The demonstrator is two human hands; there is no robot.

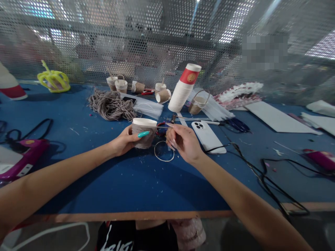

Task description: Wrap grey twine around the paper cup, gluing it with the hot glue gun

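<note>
A paper cup [144, 135] wrapped in grey-brown cord, its white rim bare, is held upright in my left hand [125, 140], the thumb with a turquoise nail across its front. A strand of cord runs from the cup's right side to my right hand [183, 139], pinched between thumb and finger. Just below lies a thin pale loop [164, 160] on the blue table [136, 188]. The grey cord bundle [111, 104] lies behind my left hand. To the right of my right hand rests a white phone [208, 137].
Stacked white cups [180, 96] lean behind my hands, near small wrapped cups [163, 96] and a handled cup [198, 104]. Black cables [251, 165] cross the right side. A magenta tool [28, 155] lies left. A perforated metal screen [146, 45] stands behind the table.
</note>
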